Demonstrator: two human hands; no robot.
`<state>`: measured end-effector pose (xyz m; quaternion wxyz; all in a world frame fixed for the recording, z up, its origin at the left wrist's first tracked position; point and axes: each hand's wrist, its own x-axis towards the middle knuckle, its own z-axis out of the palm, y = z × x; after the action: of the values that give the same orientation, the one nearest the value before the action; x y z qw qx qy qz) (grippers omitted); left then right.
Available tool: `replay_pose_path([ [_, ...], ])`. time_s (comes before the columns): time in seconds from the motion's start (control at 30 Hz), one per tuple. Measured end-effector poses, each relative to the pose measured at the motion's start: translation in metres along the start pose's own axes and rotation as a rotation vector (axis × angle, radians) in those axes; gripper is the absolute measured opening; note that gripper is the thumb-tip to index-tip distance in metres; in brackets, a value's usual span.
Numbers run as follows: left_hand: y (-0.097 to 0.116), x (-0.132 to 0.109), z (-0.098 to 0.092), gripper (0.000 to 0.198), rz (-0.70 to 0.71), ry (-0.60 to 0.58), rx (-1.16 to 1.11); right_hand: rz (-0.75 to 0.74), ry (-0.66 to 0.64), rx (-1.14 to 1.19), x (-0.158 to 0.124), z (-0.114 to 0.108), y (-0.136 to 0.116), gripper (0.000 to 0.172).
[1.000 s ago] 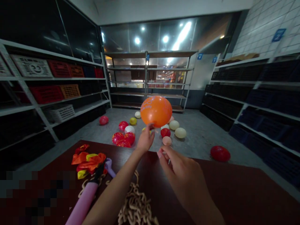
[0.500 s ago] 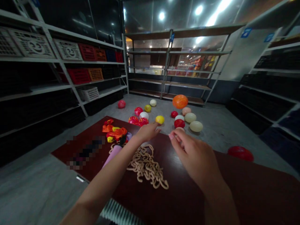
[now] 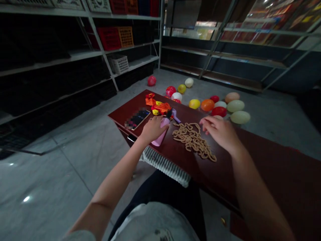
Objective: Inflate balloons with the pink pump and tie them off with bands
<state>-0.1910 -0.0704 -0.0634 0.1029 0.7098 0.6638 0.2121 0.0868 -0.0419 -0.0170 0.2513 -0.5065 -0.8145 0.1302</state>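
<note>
My left hand point(image 3: 152, 128) is closed around a pink hand balloon pump point(image 3: 158, 139) with a black nozzle, lying on the dark red table point(image 3: 173, 159). Its far side is hidden by the fingers. Over the table, my right hand point(image 3: 218, 130) has loosely bent fingers, somewhat apart, with nothing visible in them. Between the hands lies a tangled pile of tan, cord-like strands point(image 3: 194, 142). Beyond the pump are limp orange, red and yellow balloons point(image 3: 160, 107) and a limp purple one point(image 3: 176, 116). A phone point(image 3: 140, 118), partly blurred out, rests left of my left hand.
Several inflated balloons lie on the floor behind the table, among them an orange one point(image 3: 207, 105), a yellow one point(image 3: 194, 104) and a pale one point(image 3: 240, 117). Shelves with crates point(image 3: 109, 37) line the left; a metal rack point(image 3: 240, 58) stands behind. A ribbed pale cushion point(image 3: 165, 165) shows below the table edge.
The orange balloon has dropped from the air to the floor. My left hand has come back and taken hold of the pump. My right hand's pinch has loosened, and the view has tilted down and left.
</note>
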Motion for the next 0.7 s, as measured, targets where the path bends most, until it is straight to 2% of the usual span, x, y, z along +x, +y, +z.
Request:
replay_pose_path([
  [0.07,-0.004,-0.008,0.007,0.064,-0.032,-0.021,-0.009,0.055,-0.112,0.201,0.002,0.03,-0.003,0.032],
  [0.13,-0.006,-0.012,0.014,0.073,-0.058,-0.034,-0.017,0.076,-0.154,0.288,0.004,0.058,-0.009,0.032],
  [0.23,-0.008,-0.014,0.021,0.078,-0.092,-0.056,-0.088,0.079,-0.16,0.4,0.008,0.092,-0.018,0.031],
  [0.3,-0.01,-0.013,0.024,0.074,-0.107,-0.053,-0.169,0.121,-0.12,0.46,0.013,0.106,-0.021,0.03],
  [0.37,-0.012,-0.011,0.026,0.068,-0.104,-0.011,-0.258,0.236,-0.104,0.58,0.018,0.115,-0.024,0.03],
  [0.47,-0.007,-0.01,0.028,0.065,-0.034,0.083,-0.41,0.415,-0.148,0.902,0.022,0.121,-0.031,0.034],
  [0.57,0.007,-0.012,0.03,0.067,0.133,0.12,-0.516,0.445,-0.179,1.191,0.02,0.122,-0.039,0.041],
  [0.63,0.015,-0.013,0.032,0.064,0.262,0.097,-0.536,0.456,-0.113,1.296,0.017,0.12,-0.041,0.046],
  [0.7,0.016,-0.01,0.034,0.051,0.337,0.063,-0.562,0.475,0.009,1.311,0.015,0.114,-0.039,0.049],
])
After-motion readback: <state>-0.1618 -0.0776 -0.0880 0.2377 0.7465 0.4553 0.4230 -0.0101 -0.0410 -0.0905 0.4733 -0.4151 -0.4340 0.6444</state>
